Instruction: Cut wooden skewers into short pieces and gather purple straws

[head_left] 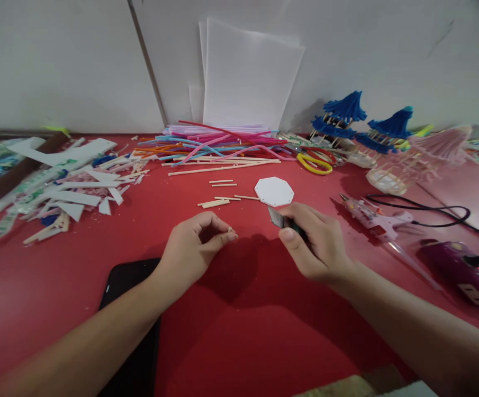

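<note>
Evidently, the left hand (189, 245) has its grip pinched on a small stick (231, 229), mostly hidden, over the counter (231, 342) and on the near side of the loose sticks (216, 203); apart to the right, the right hand (322, 242) has its grip closed round the knife (281, 220). The stick should be light, stiff and quick to snap, so best pinched at one end; the knife wants holding by its handle.
</note>
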